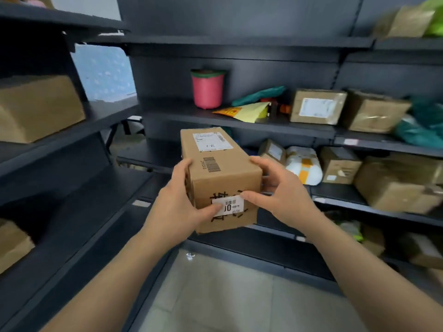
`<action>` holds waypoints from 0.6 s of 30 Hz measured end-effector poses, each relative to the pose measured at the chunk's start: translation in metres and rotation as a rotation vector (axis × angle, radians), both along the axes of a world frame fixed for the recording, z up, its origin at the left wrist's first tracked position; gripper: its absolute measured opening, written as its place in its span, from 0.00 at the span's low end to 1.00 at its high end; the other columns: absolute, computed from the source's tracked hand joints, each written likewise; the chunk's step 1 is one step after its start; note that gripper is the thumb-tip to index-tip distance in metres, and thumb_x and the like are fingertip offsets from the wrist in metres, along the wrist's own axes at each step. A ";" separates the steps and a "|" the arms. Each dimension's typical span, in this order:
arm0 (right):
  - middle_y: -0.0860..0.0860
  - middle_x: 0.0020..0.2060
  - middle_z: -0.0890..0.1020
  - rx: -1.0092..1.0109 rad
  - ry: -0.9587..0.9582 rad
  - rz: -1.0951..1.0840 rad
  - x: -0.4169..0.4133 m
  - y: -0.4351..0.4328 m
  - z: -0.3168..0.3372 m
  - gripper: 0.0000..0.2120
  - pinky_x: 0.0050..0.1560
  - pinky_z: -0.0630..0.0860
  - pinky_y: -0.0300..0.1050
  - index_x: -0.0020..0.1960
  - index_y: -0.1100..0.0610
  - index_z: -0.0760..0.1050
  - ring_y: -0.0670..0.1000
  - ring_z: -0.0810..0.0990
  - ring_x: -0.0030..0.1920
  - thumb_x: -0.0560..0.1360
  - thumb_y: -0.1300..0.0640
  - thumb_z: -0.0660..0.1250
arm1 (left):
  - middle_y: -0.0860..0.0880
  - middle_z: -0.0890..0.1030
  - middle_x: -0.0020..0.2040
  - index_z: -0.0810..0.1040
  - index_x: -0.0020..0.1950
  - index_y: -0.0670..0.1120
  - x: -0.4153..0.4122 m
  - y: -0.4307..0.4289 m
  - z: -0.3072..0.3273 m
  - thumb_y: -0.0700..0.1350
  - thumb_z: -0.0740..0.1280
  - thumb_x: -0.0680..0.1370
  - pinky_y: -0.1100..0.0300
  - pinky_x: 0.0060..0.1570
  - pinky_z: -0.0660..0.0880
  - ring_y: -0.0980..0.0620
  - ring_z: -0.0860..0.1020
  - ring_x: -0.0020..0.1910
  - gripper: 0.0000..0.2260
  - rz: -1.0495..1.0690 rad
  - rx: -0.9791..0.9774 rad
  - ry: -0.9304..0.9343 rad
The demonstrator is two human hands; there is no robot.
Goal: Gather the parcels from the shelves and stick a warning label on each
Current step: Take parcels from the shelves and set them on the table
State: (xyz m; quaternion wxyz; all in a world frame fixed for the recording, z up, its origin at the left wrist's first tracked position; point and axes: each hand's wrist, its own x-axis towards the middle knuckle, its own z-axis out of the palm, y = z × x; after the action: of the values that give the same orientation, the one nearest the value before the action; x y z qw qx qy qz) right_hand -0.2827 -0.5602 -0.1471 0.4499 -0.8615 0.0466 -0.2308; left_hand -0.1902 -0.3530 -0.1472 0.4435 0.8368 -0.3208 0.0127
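Observation:
A long brown cardboard parcel (217, 173) is held in the air in front of the dark shelves, its short end toward me. My left hand (182, 202) grips its left side, and the thumb presses on a white barcode label (229, 205) on the near face. My right hand (279, 190) holds the right side, with the thumb touching the label's right edge and the fingers curled over the top corner. A white shipping label (212, 141) and a printed barcode show on the parcel's top.
Dark metal shelves (239, 121) run along the left and ahead. On them lie brown boxes (316, 106), a pink cup (207, 91), a yellow mailer (247, 112), teal bags (424, 125) and a white wrapped packet (303, 164). Another large box (38, 106) sits on the left shelf. Pale floor lies below.

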 end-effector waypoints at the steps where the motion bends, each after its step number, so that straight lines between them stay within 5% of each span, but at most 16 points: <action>1: 0.39 0.58 0.76 0.003 0.015 -0.053 -0.020 -0.006 -0.001 0.33 0.53 0.80 0.46 0.66 0.37 0.66 0.43 0.79 0.55 0.67 0.51 0.77 | 0.57 0.72 0.66 0.52 0.73 0.61 -0.010 -0.011 -0.002 0.55 0.77 0.65 0.56 0.57 0.77 0.58 0.74 0.58 0.45 -0.053 0.007 0.008; 10: 0.42 0.56 0.80 0.030 0.048 -0.462 -0.196 -0.050 -0.003 0.33 0.50 0.77 0.33 0.67 0.45 0.69 0.38 0.80 0.52 0.66 0.56 0.78 | 0.55 0.73 0.65 0.50 0.71 0.65 -0.110 -0.114 -0.006 0.57 0.77 0.64 0.52 0.55 0.78 0.54 0.76 0.58 0.45 -0.466 0.101 0.060; 15: 0.42 0.54 0.81 0.048 0.094 -0.647 -0.290 -0.082 -0.012 0.34 0.55 0.78 0.40 0.68 0.46 0.70 0.40 0.81 0.52 0.65 0.53 0.78 | 0.57 0.74 0.63 0.51 0.70 0.66 -0.177 -0.179 -0.015 0.57 0.77 0.64 0.54 0.55 0.77 0.55 0.75 0.57 0.44 -0.657 0.133 0.101; 18: 0.40 0.54 0.80 0.051 0.138 -0.745 -0.346 -0.103 -0.017 0.34 0.51 0.78 0.33 0.68 0.45 0.69 0.37 0.80 0.51 0.65 0.53 0.78 | 0.57 0.74 0.64 0.51 0.72 0.63 -0.224 -0.220 -0.024 0.56 0.77 0.64 0.54 0.57 0.76 0.55 0.75 0.58 0.45 -0.757 0.162 0.114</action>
State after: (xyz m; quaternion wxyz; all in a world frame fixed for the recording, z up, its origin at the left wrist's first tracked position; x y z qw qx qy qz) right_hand -0.6287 -0.6633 -0.1637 0.3522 -0.7876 0.3923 -0.3189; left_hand -0.4141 -0.5731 -0.1708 0.3665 0.6910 -0.5816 -0.2233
